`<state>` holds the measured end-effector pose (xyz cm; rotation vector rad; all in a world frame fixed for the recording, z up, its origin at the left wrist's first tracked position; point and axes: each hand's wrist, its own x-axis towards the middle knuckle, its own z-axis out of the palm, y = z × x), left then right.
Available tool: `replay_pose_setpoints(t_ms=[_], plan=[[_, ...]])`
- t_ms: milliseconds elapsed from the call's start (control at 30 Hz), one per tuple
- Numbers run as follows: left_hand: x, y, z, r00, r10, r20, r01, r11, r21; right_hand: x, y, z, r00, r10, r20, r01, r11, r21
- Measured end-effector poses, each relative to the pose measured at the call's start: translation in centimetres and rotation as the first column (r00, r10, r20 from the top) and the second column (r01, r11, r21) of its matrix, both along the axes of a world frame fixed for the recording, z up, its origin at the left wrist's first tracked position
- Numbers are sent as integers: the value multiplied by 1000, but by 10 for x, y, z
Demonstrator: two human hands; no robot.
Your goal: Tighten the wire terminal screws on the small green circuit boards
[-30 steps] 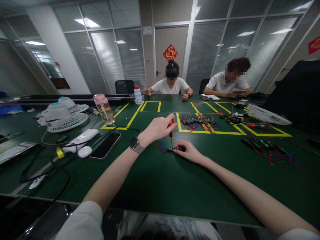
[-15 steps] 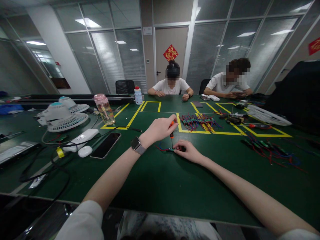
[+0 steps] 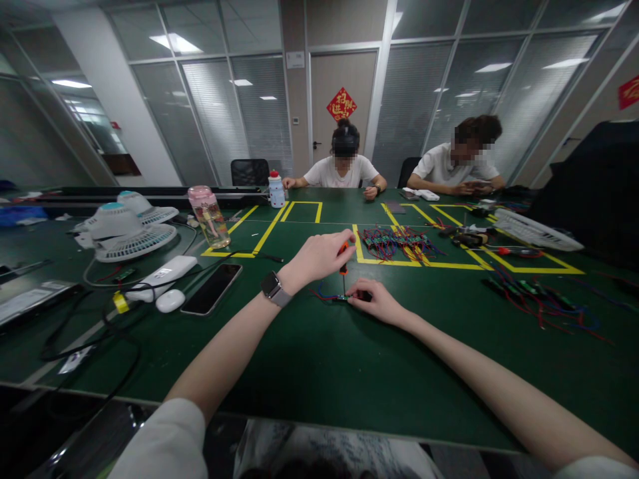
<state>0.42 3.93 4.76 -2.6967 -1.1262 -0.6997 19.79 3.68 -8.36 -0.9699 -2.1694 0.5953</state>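
From the head camera we look down on a green table [image 3: 319, 372]. Our left hand [image 3: 315, 256] has its fingers clamped on a small orange-handled screwdriver [image 3: 342, 258], held upright with the tip on a little wired circuit board [image 3: 338, 297]. That board lies on the table just in front of a yellow tape square that frames a pile of similar wired boards [image 3: 397, 241]. Our right hand [image 3: 375, 301] rests flat just right of the screwdriver, fingertips pressed down on the board's right end to pin it.

Left of the screwdriver, well apart, lie a phone [image 3: 212, 289], a white mouse [image 3: 170, 301] and a bottle [image 3: 208, 216]. Two other people sit at the far side.

We judge the main risk to be the tip slipping off its screw if the shaft tilts, jabbing our right fingertips or scratching the board; a loose hold could let the board spin on its wires.
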Motion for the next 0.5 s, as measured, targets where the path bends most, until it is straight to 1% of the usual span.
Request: replay_pose_setpoints(t_ms=[100,233,367,500], plan=[[0,-1,0,999,17,-28,-17,1000,9,0,1,-1,1000,-3,1,3,1000,4],[-2,-3,2,999,2,-49,-2,1000,11,0,1,-3,1000,-7,-2,7,1000,9],[-3,-3,3,999,-9,-35,8,1000,-11,0,2,-3,1000,-9,7,9,1000,9],[-1,0,0,1000,-23,-5,23,1000,-11,0,1,-3,1000,-14,8,14,1000,8]])
